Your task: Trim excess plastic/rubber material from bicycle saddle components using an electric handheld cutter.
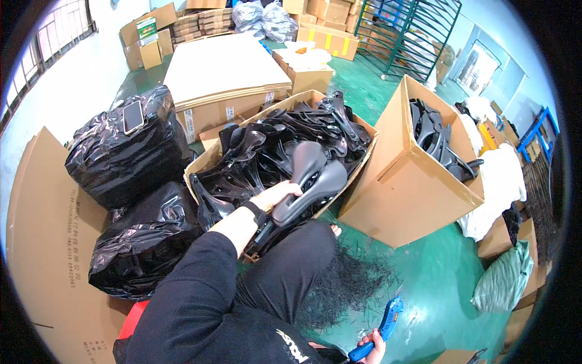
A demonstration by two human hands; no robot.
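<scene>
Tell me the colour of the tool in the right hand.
Blue, seen in the head view: the tool held in the right hand.

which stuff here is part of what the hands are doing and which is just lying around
In use:
left hand gripping a black saddle
open box of saddles
right hand holding a blue tool

Lying about:
black bags
phone
flat cardboard stack
green rack

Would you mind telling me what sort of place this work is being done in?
Probably a factory or warehouse packing area: open cardboard boxes full of black bicycle saddles, a stack of flat cardboard, and a green metal rack on a green floor.
</scene>
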